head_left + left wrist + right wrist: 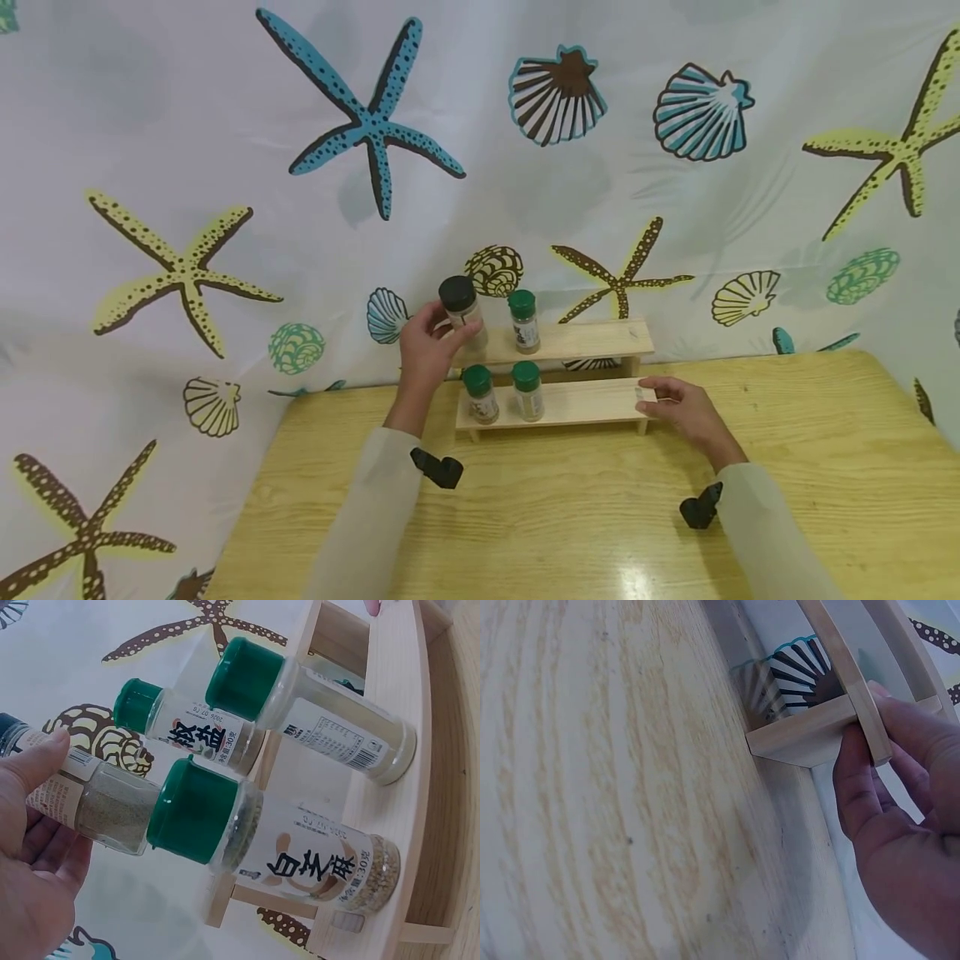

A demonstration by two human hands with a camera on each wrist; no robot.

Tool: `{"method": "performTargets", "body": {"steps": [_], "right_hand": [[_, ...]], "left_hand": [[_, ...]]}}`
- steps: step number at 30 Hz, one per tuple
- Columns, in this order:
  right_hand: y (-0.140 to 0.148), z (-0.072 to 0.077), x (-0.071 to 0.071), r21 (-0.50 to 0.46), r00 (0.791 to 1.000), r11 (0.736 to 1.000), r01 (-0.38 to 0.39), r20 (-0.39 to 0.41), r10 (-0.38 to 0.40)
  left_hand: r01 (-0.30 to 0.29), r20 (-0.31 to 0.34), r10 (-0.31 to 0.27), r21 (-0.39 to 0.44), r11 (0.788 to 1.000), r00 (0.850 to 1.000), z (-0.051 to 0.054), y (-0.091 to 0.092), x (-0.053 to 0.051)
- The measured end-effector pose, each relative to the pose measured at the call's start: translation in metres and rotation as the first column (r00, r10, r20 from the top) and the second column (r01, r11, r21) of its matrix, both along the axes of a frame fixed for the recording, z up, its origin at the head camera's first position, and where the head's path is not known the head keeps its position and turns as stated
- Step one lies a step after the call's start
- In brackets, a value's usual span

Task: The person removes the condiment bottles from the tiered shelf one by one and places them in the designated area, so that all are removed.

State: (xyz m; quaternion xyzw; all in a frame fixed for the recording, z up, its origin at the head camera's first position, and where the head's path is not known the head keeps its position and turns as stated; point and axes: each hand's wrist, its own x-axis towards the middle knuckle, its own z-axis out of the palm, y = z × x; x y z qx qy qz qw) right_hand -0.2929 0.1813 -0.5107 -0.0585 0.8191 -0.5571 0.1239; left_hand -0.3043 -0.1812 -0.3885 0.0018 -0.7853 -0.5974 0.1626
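Observation:
A two-step wooden rack (pixel 588 402) stands on the table against the patterned cloth. My left hand (pixel 427 346) grips a black-capped spice jar (pixel 112 802) at the left end of the upper step; whether its base touches the wood I cannot tell. Beside it on that step is a green-capped jar (pixel 525 329). Two more green-capped jars stand on the lower step, a sesame-like seed jar (pixel 307 859) at left and a pale powder jar (pixel 345 724) to its right. With thumb and fingers, my right hand (pixel 907 817) pinches the lower step's right end.
The light wooden table (pixel 525 508) spreads in front of the rack and to both sides. Behind it hangs a white cloth (pixel 495 200) printed with starfish and shells. A black wrist camera (pixel 438 468) sits on the left sleeve, another camera (pixel 701 506) on the right.

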Motion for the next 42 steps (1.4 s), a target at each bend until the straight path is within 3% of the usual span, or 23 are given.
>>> {"method": "performTargets", "body": {"steps": [6,13,19,26,32,42], "right_hand": [[-0.004,-0.006,0.0,0.001,1.0,1.0,0.009,0.0,-0.009],[-0.007,-0.01,0.004,-0.009,1.0,1.0,0.015,0.02,-0.015],[-0.006,-0.009,0.002,-0.001,1.0,1.0,0.007,0.003,-0.007],[-0.003,-0.008,0.0,0.004,1.0,1.0,-0.007,-0.002,0.007],[-0.001,-0.006,-0.001,0.01,1.0,1.0,-0.008,0.001,0.008],[0.0,-0.001,-0.001,0.028,1.0,1.0,-0.002,0.006,0.002]], "left_hand": [[0.012,-0.034,-0.012,0.002,1.0,0.999,-0.004,-0.011,0.018],[0.011,-0.084,-0.008,0.04,0.999,0.996,-0.013,-0.036,0.046],[-0.03,-0.072,0.032,0.04,0.999,0.997,-0.023,-0.052,0.066],[-0.083,0.035,0.083,0.007,0.997,0.996,-0.044,-0.068,0.088],[-0.081,0.131,0.081,-0.006,0.997,0.988,-0.069,-0.078,0.099],[-0.082,0.186,0.084,-0.016,0.996,0.979,-0.093,-0.083,0.115]]}}
